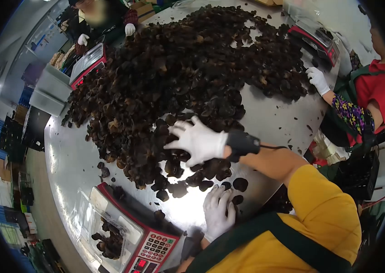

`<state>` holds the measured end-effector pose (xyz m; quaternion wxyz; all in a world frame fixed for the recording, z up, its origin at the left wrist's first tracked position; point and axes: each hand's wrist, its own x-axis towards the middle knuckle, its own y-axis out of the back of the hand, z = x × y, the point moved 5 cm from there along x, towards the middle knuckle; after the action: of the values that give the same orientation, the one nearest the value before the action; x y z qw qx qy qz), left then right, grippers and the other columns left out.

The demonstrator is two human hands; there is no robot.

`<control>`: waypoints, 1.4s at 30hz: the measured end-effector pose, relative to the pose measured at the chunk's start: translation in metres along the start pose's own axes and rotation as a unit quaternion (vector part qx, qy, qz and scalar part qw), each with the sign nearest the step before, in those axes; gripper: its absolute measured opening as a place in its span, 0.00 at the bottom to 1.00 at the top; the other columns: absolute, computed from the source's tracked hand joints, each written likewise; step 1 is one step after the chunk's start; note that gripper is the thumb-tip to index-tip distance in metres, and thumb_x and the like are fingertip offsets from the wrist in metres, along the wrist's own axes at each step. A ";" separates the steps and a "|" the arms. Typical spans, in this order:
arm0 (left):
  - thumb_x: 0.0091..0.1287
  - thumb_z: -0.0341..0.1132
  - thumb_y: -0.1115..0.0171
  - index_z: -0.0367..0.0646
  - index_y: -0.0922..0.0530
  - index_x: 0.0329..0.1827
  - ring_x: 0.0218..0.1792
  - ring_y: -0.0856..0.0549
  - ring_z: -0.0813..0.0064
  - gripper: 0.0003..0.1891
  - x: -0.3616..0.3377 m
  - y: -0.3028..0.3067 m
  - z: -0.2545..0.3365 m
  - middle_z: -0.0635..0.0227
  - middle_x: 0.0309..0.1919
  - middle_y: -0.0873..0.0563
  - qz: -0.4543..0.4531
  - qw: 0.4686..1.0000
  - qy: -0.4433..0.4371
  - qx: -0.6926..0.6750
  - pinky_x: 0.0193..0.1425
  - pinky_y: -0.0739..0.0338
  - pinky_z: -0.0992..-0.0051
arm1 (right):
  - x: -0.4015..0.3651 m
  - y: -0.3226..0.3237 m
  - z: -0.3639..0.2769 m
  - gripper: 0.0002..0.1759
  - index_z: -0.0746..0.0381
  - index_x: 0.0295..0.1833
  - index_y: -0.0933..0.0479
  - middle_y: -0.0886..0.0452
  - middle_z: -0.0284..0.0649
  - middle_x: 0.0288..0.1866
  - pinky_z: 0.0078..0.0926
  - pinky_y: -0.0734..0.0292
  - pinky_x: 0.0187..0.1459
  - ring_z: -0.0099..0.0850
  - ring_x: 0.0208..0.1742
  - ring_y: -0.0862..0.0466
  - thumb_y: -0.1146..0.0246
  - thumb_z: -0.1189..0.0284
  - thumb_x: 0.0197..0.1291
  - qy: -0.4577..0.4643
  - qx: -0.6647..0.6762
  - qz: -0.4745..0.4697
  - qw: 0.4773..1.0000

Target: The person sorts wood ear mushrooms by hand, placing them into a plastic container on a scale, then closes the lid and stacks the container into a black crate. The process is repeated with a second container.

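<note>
Dark brown wood ear mushrooms [169, 68] lie in a broad heap on a metal table. Over the heap's near edge, my right hand [197, 140], in a white glove, is open with its fingers spread. Closer to me, my left hand [219, 209], also gloved, rests on the bare metal with its fingers stretched out. A small wood ear piece [226, 185] lies right at its fingertips, and another piece [240, 184] sits just beside. To the left stands a red digital scale [156, 245], where a clear plastic tray [87, 227] holds a small clump of mushrooms [110, 243].
Across the table, a person's gloved hands [83, 39] are near another scale [87, 66]. At the right, a co-worker's gloved hand [317, 80] rests by the table edge, below a third scale [315, 43]. White bins [49, 91] stand beyond the left edge.
</note>
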<state>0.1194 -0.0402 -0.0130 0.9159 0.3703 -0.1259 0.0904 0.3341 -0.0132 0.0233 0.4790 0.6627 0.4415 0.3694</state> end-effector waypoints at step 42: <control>0.62 0.25 0.39 0.39 0.22 0.56 0.65 0.25 0.48 0.18 -0.009 -0.002 0.001 0.53 0.57 0.23 0.080 0.996 -0.011 -0.033 0.69 0.30 0.55 | -0.100 -0.009 -0.023 0.34 0.52 0.72 0.26 0.29 0.43 0.76 0.49 0.44 0.77 0.50 0.79 0.37 0.31 0.61 0.58 -0.105 0.061 0.140 0.983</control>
<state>0.1110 -0.0429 -0.0168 0.9162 0.3292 -0.1677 0.1549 0.2773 -0.0982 0.0143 0.4250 0.7810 0.3136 0.3333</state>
